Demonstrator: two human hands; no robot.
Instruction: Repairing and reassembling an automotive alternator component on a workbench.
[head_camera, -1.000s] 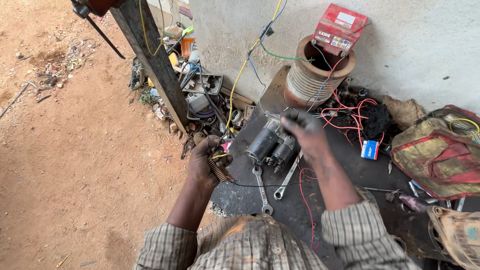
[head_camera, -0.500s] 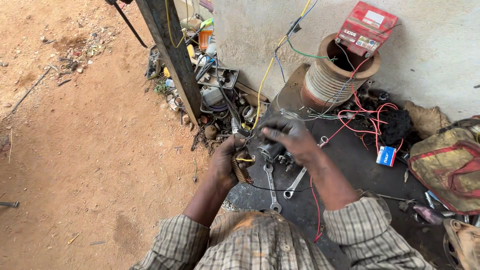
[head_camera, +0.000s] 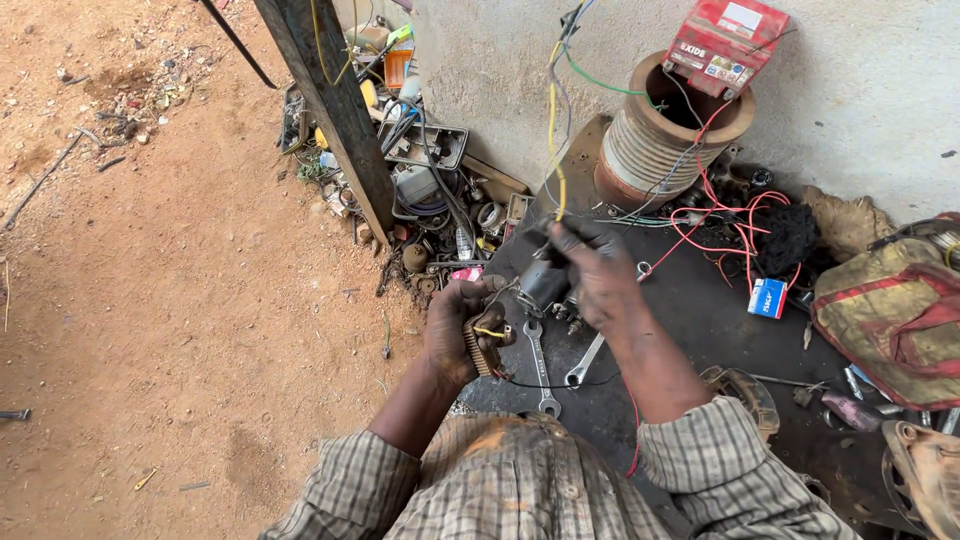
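My left hand (head_camera: 462, 330) grips a small brown ribbed part (head_camera: 484, 347) with a yellow wire on it, above the edge of a dark work mat (head_camera: 700, 310). My right hand (head_camera: 597, 272) is closed over a grey cylindrical motor (head_camera: 541, 286) lifted just off the mat. A thin black wire runs between the part and the motor. Two spanners (head_camera: 536, 362) lie on the mat right below both hands, one upright and one slanted.
A ribbed clay pot (head_camera: 660, 140) with a red battery (head_camera: 725, 45) on top stands by the wall, red wires (head_camera: 720, 215) spilling from it. Scrap parts (head_camera: 430, 190) pile beside a dark wooden post (head_camera: 335, 110). A small blue box (head_camera: 768, 297) and a worn bag (head_camera: 895, 310) lie right.
My right hand has closed over the motor and raised it slightly. My left hand still holds the ribbed part, now nearer the motor. The view has shifted right.
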